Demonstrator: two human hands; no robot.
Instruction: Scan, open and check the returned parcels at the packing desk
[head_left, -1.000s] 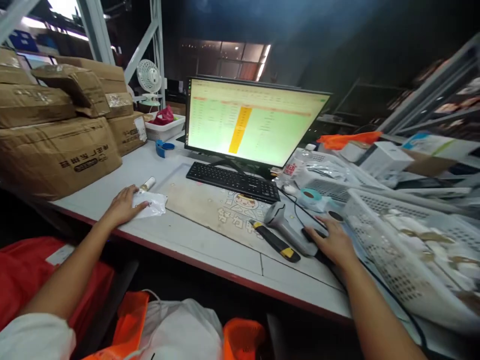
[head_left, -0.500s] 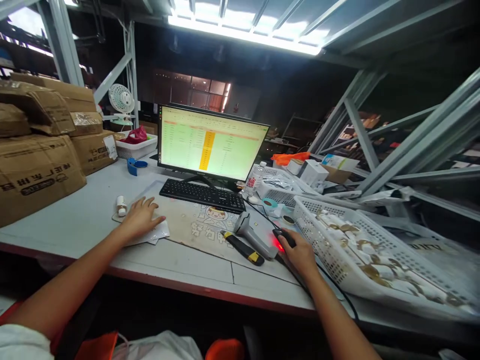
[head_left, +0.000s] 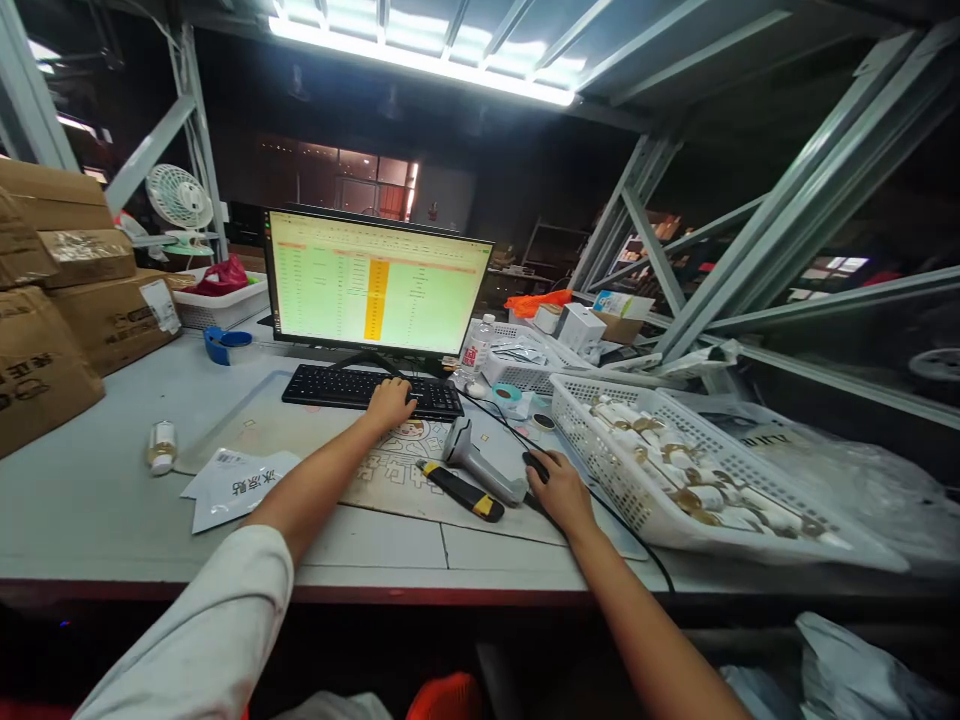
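Observation:
My left hand rests over the right part of a black keyboard, fingers apart on the keys and holding nothing. My right hand is closed over a black computer mouse, which it partly hides. Just left of that hand, a grey barcode scanner lies beside a black and yellow utility knife on a printed desk mat. Behind the keyboard, a monitor displays a spreadsheet with an orange column. White packets and a small bottle are left of my forearm.
A white perforated basket of small bottles stands on the right. Tape rolls and a plastic water bottle are nearby. Cardboard boxes are stacked at the left. The mouse cable runs toward the desk's front edge.
My left hand has moved from the packets, right and forward onto the keyboard, uncovering them. My right hand stays on the mouse. The view has turned to the right.

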